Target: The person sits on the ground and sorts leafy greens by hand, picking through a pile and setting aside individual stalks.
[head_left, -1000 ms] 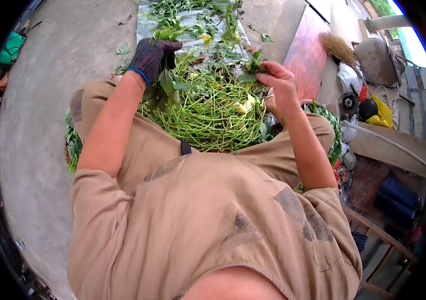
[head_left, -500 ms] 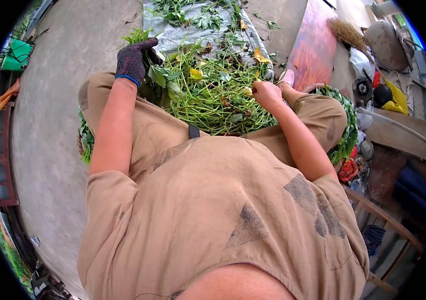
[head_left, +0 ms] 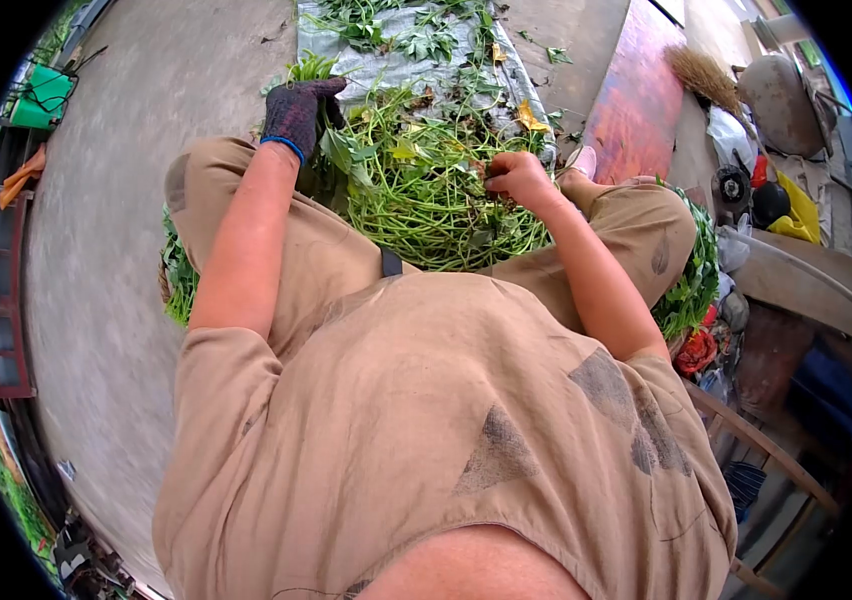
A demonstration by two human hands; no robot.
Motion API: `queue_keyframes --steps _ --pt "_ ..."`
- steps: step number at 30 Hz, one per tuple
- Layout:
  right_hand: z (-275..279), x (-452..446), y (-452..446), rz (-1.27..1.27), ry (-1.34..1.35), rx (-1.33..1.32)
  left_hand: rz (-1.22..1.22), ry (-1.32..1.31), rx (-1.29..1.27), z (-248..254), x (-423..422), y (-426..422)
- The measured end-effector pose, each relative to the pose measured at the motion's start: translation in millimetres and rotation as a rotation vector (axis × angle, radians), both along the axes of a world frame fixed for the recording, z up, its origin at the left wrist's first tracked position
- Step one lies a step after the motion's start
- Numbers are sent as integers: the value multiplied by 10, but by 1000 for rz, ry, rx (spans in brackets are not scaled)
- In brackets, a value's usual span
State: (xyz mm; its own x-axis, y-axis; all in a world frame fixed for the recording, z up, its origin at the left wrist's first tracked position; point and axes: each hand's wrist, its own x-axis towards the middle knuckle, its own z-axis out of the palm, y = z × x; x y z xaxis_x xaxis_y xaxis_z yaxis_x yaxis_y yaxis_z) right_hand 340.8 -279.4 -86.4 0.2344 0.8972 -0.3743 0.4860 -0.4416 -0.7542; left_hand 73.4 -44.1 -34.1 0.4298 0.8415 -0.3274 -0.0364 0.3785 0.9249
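My left hand (head_left: 298, 112), in a dark knitted glove with a blue cuff, is closed around a bunch of leafy green stems (head_left: 312, 68). Leaves stick out above the glove and hang below it. My bare right hand (head_left: 523, 181) hovers over or touches the right side of a heap of long green stems (head_left: 411, 212) between my legs. Its fingers are bent together, with something small and brownish at the tips that is too small to name. A few yellowed leaves (head_left: 531, 116) lie at the heap's far right.
Beneath the heap, a grey plastic sheet (head_left: 321, 50) stretches forward with loose leaves on it. More greens (head_left: 691, 270) stand beside my right knee, and others (head_left: 179, 272) by my left. A reddish board (head_left: 634, 90), a straw broom (head_left: 703, 77) and bags lie to the right.
My right hand has shifted slightly left and down over the stems; the pale yellow bit at its fingertips no longer shows. My left hand still grips its bunch. The view has shifted slightly.
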Motion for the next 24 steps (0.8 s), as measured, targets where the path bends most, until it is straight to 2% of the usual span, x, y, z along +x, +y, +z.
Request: queue_keyframes --steps 2,5,8,9,10,12,14,15,18,20,24 --pt "22 88 -36 -44 241 -47 -27 -87 24 -47 -27 7" --pt "228 15 -96 -149 641 -42 -33 -17 -5 -47 3 21" --pt "91 60 -72 -132 546 -211 -58 73 4 -16 14 -10" --pt "19 61 -36 129 -80 -170 -65 101 11 8 45 -20" --pt "-61 8 -103 220 -650 -37 -76 94 25 0 72 -25" --pt "-99 73 -79 196 -278 72 -88 83 48 -46 78 -49" --pt "-117 83 -46 12 246 -75 -123 97 40 -72 88 -77" --pt "-63 85 -48 19 244 -70 -145 101 38 -77 117 -82" --pt "149 102 -75 -87 483 -140 -222 162 11 -27 167 -118" --pt "340 106 -88 -96 676 -65 -248 167 10 95 207 -256" --pt "551 86 -108 -125 1075 121 -295 150 37 30 212 -248"
